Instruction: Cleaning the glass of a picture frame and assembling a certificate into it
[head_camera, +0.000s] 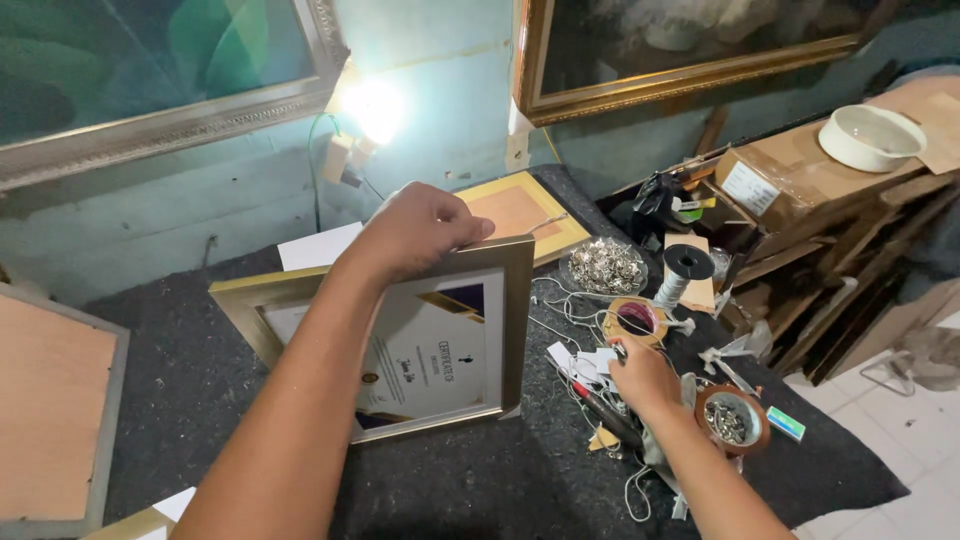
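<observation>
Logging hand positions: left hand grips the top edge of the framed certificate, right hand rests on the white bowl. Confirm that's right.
Not quite. In the head view the right hand reaches among the small hardware on the table, far from the white bowl. The left hand does grip the framed certificate.

At your upper right sits a brown cardboard box (800, 165) bearing a white rectangular label (750, 187).

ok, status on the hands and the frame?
Left hand grips top edge of gold picture frame, propped tilted on dark mat. Right hand down in clutter by tape roll, grip unclear. Loose cord beside frame.
</observation>
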